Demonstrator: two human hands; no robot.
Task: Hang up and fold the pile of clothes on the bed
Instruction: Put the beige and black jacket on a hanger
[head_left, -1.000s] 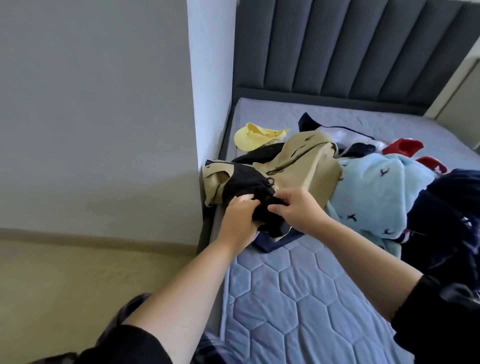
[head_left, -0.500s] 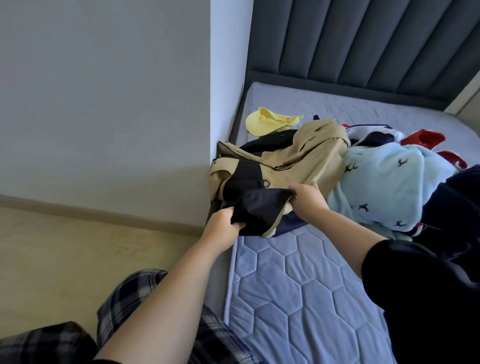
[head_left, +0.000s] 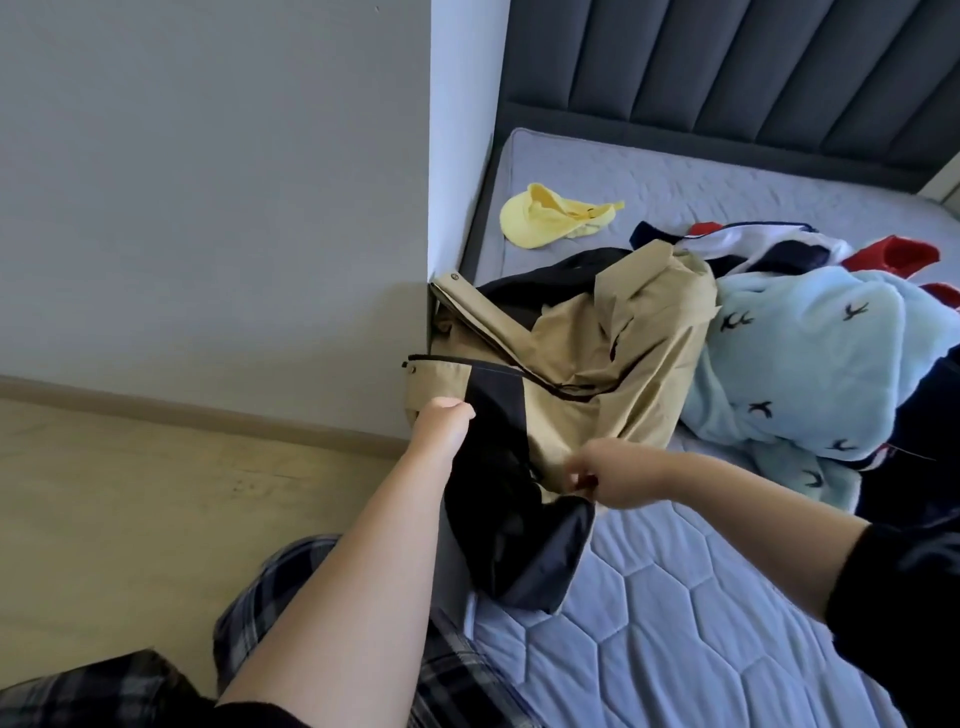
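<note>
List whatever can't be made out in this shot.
Head view only:
- Left hand fingers: buried in the jacket fabric.
- Right hand fingertips: motion-blurred.
- Red and white clothes: mostly covered by the blue fleece.
- Dark garment: cut off by the right edge.

Matt tan cloth jacket (head_left: 582, 364), quilted mattress (head_left: 675, 623), fleecy blanket (head_left: 810, 364).
</note>
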